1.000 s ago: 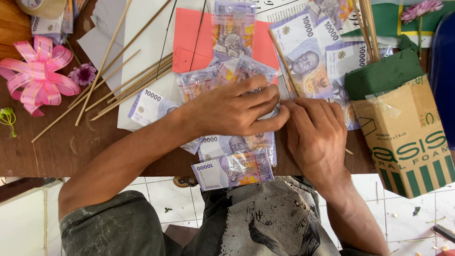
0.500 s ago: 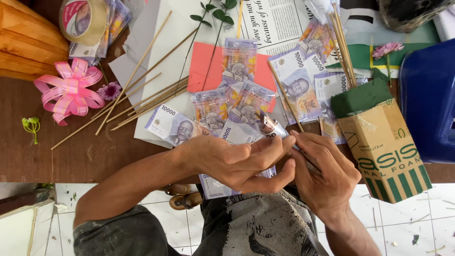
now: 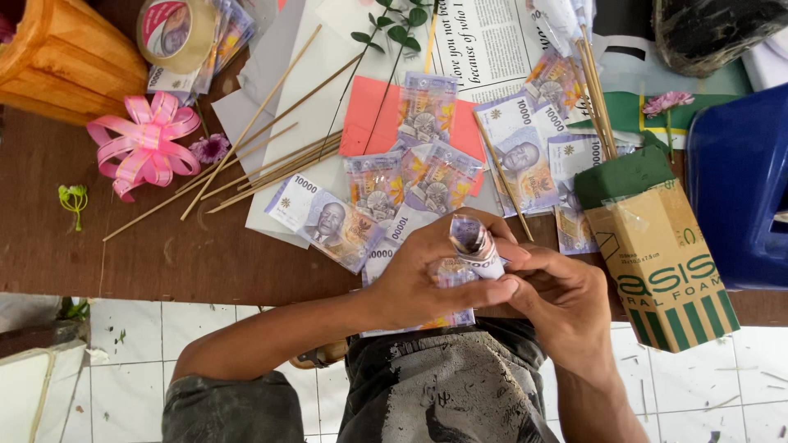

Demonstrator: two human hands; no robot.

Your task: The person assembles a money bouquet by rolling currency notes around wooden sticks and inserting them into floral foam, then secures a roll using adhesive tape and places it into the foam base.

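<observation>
Since half a second ago, both hands have lifted off the table edge and the banknote between them has tightened into a roll.

Rolled banknote (image 3: 474, 244), plastic-wrapped, sits between the two hands just over the near table edge, long axis running from about 11 o'clock to 5 o'clock, open end up toward the camera. Left hand (image 3: 427, 275) wraps it from 9 o'clock, fingers closed around the tube; right hand (image 3: 562, 299) meets it from 4 o'clock, fingertips pinching the lower end. Left hand is the nearer and carries most of the hold. Flat wrapped banknotes (image 3: 410, 176) lie at 12 o'clock on a red paper sheet (image 3: 369, 123); wooden skewers (image 3: 263, 164) fan out at 10 o'clock; floral foam box (image 3: 665, 254) stands at 3 o'clock; pink ribbon bow (image 3: 139, 143) well apart at 9 o'clock.
</observation>
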